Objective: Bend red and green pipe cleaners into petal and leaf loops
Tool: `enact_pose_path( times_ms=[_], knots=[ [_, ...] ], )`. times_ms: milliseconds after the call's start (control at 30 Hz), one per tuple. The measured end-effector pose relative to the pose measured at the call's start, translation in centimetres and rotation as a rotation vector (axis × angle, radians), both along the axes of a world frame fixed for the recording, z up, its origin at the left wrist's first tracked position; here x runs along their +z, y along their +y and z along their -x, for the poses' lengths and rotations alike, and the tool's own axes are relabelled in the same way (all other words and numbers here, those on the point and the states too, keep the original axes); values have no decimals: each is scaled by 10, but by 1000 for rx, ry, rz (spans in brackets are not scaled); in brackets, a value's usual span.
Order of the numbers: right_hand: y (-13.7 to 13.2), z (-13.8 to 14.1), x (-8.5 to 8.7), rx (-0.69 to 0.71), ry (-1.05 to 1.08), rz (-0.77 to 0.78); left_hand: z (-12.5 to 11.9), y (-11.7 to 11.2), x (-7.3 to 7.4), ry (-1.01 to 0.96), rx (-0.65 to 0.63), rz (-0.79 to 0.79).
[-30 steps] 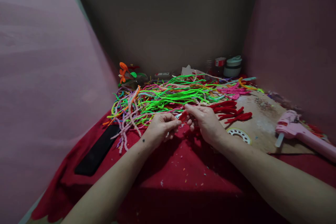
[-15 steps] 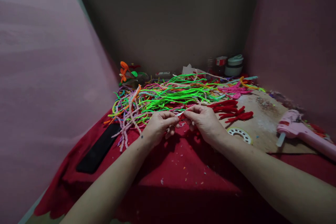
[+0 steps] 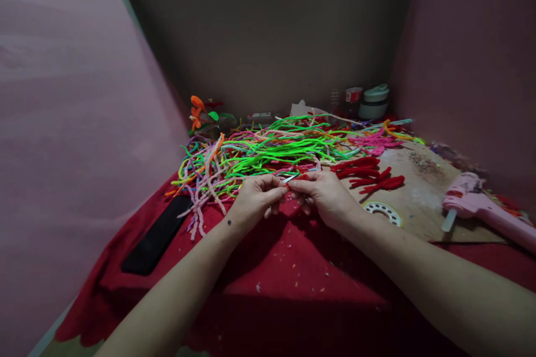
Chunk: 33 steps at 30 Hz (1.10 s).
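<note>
Here, left hand (image 3: 255, 198), right hand (image 3: 325, 195) pinching red piece (image 3: 298, 178), pipe-cleaner heap (image 3: 272, 150) behind

A tangle of neon pipe cleaners (image 3: 272, 150) fills mid-frame on a red cloth (image 3: 293, 268), with a black slab (image 3: 154, 237) at lower left. At right, a pink glue gun (image 3: 481, 206) lies at the edge of a cardboard sheet (image 3: 422, 201) bearing a white ring (image 3: 376, 208); jars (image 3: 372, 103) stand behind.

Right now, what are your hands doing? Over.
Both shut: left hand and right hand pinch one red piece. Behind them, pipe cleaner pile. Off right, glue gun, untouched.
</note>
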State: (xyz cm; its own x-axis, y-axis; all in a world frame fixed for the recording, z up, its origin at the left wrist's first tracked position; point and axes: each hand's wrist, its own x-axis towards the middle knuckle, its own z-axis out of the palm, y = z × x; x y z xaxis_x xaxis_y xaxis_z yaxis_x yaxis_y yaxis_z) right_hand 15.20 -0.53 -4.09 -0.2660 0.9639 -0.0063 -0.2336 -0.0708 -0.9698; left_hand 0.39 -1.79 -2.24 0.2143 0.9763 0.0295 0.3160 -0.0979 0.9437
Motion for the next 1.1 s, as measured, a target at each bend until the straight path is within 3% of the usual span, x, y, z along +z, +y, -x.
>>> enact_pose_path(
  times_ms=[167,367,533,667,767,933,1033,1100],
  knots=[
    [1,-1,-3,14,-1,17,-5,-3,-1,174,74,-238],
    [-3,0,5,-9,2,-10,-3,-2,2,37,31,-121],
    [-4,0,3,10,-52,-36,-1,-1,1,5,26,-139],
    [0,1,-5,31,-88,-73,0,1,1,87,-13,-210],
    [0,2,-7,22,-98,-71,0,2,-1,242,-17,-378],
    [-2,1,-3,3,-36,-25,1,-3,-11,634,-112,-862],
    [-2,0,-1,7,25,37,1,-7,-13,721,-208,-963],
    [-1,-1,-1,-2,19,8,2,-8,-9,622,-138,-943]
  ],
)
